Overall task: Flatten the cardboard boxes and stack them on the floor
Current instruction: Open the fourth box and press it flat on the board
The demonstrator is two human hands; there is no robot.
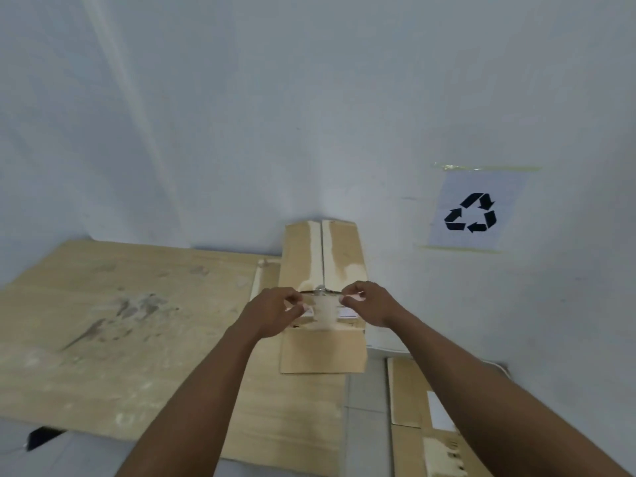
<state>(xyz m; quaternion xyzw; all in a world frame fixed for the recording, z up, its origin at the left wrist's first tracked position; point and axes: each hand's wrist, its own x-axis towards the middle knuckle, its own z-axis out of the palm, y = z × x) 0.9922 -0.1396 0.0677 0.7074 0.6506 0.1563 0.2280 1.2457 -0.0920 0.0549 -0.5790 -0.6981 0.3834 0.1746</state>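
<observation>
Left hand (275, 311) and right hand (368, 304) each pinch the tape (325, 313) on the cardboard box (323, 256). Pull unevenly and the strip could tear short!

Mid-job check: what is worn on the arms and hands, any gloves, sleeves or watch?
Nothing shows. The left arm and right arm are bare to the frame's edge, no sleeve in view. The left hand and right hand are ungloved; no watch or band is visible, though blur could hide a thin ring.

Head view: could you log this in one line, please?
left hand: pinches tape | right hand: pinches tape | box: unflattened | flat cardboard: on floor
</observation>
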